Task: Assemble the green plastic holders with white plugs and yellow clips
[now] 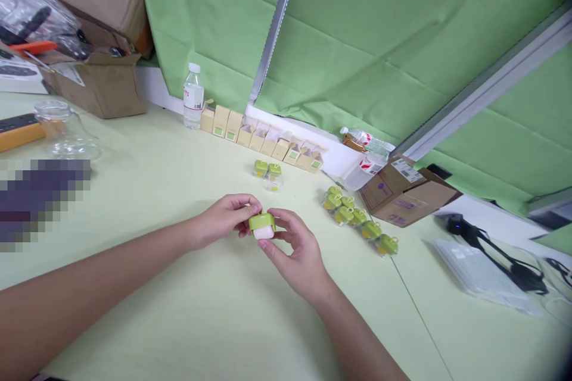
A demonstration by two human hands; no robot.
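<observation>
Over the middle of the table, a small case (pixel 262 226) with a green lid and a whitish body is between my two hands. My left hand (pixel 227 217) pinches it at the upper left, thumb and forefinger together by the lid. From the right, my right hand (pixel 297 253) grips it between thumb and fingers. Just beyond my hands sit green-lidded clear cases (pixel 261 168) and a clear piece (pixel 274 183) with a yellow spot. To the right, several more green-lidded cases (pixel 344 215) with loops on top stand in a cluster.
A row of small cream boxes (pixel 257 138) lines the back edge beside an upright water bottle (pixel 192 98). At right are a tilted cardboard box (pixel 402 193), lying bottles (pixel 364 169), plastic bags (pixel 482 277) and a black cabled device (pixel 496 256). A glass jug (pixel 67 131) stands left.
</observation>
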